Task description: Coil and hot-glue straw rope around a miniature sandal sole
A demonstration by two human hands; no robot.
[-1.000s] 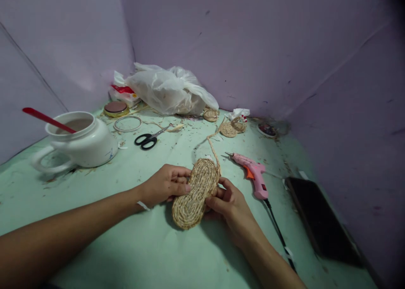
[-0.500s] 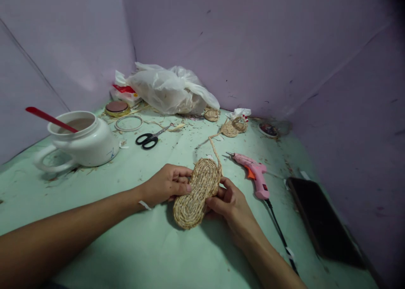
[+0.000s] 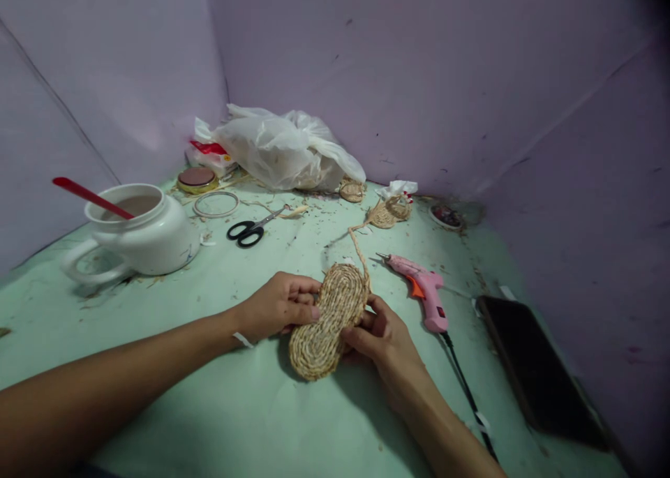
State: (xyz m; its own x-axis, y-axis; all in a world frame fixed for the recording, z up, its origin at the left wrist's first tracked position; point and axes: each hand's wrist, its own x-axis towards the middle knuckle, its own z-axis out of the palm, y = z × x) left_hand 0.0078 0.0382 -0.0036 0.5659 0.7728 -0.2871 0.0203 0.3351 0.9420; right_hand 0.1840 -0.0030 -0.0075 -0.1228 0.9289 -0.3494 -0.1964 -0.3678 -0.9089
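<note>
Between my hands is a woven straw sole (image 3: 332,321), coiled from braided fibre in long oval rings and narrowed at the middle. My left hand (image 3: 290,303) grips its left edge, thumb on top and fingers behind. On the opposite edge, my right hand (image 3: 380,331) pinches it with the thumb over the face; some of its fingers are hidden underneath. A loose straw braid (image 3: 359,248) runs from the sole's upper right edge back across the table. Right of the sole lies a pink glue gun (image 3: 423,286) with an orange trigger, touched by neither hand.
Black-handled scissors (image 3: 254,230) and a metal ring (image 3: 216,204) lie beyond my left hand. A white pot (image 3: 151,241) holding a red stick (image 3: 91,197) stands at left. A plastic bag (image 3: 285,150) and small woven pieces (image 3: 387,211) are at the back. A dark phone (image 3: 539,370) lies right.
The whole view has shifted slightly, so everything sits a little further right. Both hands keep the same hold on the straw sole, and nothing on the table has visibly moved.
</note>
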